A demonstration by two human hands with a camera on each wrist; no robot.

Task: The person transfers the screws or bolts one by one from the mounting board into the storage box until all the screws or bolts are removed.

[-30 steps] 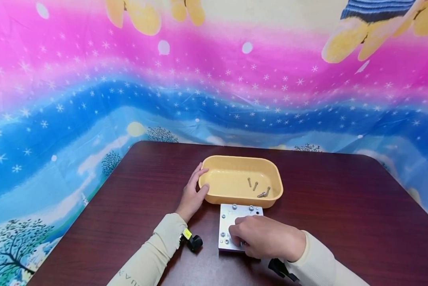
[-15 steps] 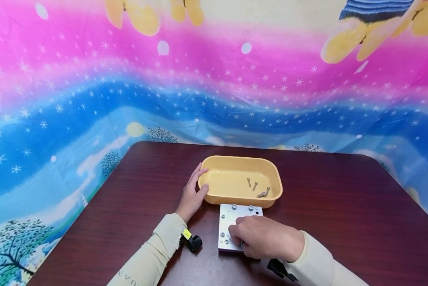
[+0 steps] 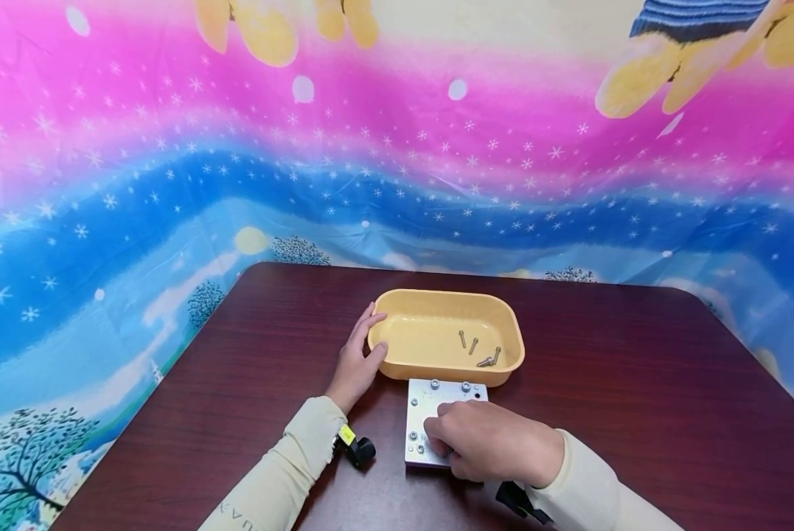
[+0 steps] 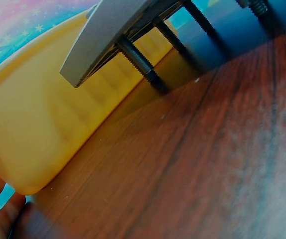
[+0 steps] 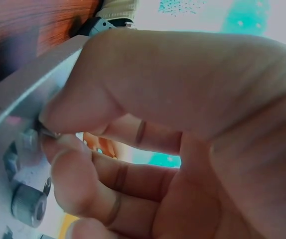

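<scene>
My left hand (image 3: pixel 357 365) holds the left end of a yellow plastic bin (image 3: pixel 397 366), its thumb and fingertips over the rim. Several socket-head screws (image 3: pixel 474 346) lie at the bin's right end. In front of the bin is a square silver metal plate (image 3: pixel 423 417) with screws set in its holes. The left wrist view shows threaded screw shanks (image 4: pixel 138 59) sticking out below the raised plate. Over the plate's near right part, my right hand (image 3: pixel 496 442) pinches a small screw (image 5: pixel 49 132) between thumb and index finger; fingers mostly hide it. Another socket-head screw (image 5: pixel 29 205) stands close by.
Everything stands on a dark red-brown wooden table (image 3: pixel 251 369). A printed cloth (image 3: pixel 397 147) hangs behind it. Small black cameras are strapped to both wrists, the left camera (image 3: pixel 362 451) close to the table surface. The bin's front wall is right behind the plate.
</scene>
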